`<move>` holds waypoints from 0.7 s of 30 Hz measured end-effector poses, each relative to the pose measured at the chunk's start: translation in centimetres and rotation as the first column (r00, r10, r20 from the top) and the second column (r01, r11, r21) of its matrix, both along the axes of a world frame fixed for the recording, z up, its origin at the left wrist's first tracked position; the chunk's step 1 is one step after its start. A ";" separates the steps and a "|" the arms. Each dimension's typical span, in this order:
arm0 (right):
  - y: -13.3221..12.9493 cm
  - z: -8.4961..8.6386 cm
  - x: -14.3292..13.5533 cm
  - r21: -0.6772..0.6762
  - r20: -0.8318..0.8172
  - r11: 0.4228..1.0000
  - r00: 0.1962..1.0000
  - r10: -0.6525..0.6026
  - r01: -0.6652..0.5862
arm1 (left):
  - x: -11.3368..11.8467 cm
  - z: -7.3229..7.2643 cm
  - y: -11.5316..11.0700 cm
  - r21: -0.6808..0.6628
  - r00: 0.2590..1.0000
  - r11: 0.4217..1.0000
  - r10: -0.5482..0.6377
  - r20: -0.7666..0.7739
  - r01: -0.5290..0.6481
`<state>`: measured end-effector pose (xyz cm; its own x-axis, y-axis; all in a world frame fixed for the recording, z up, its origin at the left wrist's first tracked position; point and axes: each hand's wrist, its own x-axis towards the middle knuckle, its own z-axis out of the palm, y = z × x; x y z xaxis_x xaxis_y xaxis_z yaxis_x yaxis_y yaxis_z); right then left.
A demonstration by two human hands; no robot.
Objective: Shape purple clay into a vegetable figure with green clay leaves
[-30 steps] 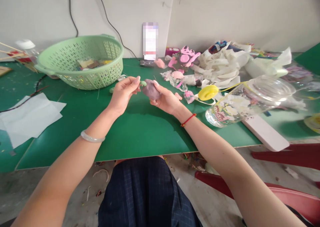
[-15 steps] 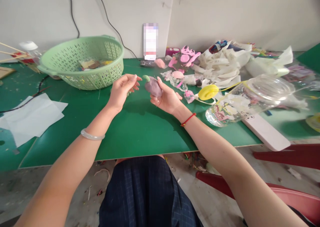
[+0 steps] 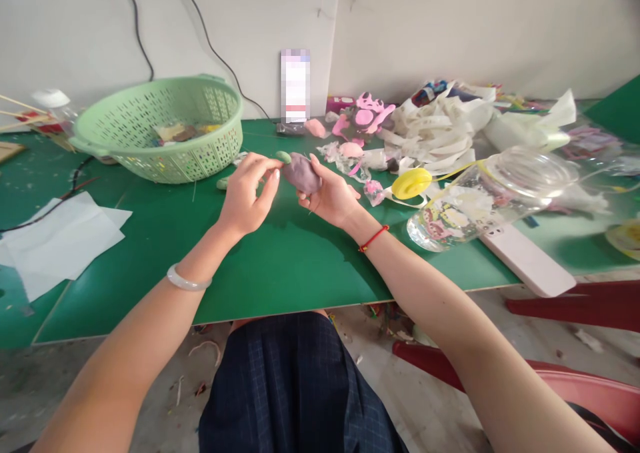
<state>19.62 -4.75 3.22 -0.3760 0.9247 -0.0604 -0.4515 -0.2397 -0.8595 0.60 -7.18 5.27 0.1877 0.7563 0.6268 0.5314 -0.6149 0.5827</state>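
A purple-grey lump (image 3: 302, 173) that looks like soft clay is held up over the green table (image 3: 280, 266) by my right hand (image 3: 333, 193), with the fingers wrapped round its right side. On the lump's upper left sits a small green piece (image 3: 283, 156). My left hand (image 3: 249, 193) has its index fingertip against or very near that green piece, its thumb apart below and nothing held between them. Another small green bit (image 3: 222, 184) lies behind my left hand.
A green basket (image 3: 200, 160) stands at the back left, above white sheets (image 3: 75, 240). A phone (image 3: 295, 86) leans on the wall. To the right are pink clay figures (image 3: 370, 114), crumpled wrapping (image 3: 440, 130), a clear jar (image 3: 475, 203) and a pale phone (image 3: 530, 260).
My left hand has come in to the green piece, its index finger now reaching out to it. My right hand still holds the lump, now tilted more to the left.
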 end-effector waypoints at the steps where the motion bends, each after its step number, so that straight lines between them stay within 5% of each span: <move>1: -0.1 0.0 0.0 0.005 -0.002 1.000 1.000 0.008 -0.008 | 0.1 0.0 -0.1 0.011 1.000 1.000 0.002 -0.012 -0.002; 21: -0.5 0.0 -0.1 0.049 0.000 0.998 0.999 0.034 -0.034 | -0.3 -0.7 -0.6 0.345 0.851 0.927 0.298 -0.433 -0.149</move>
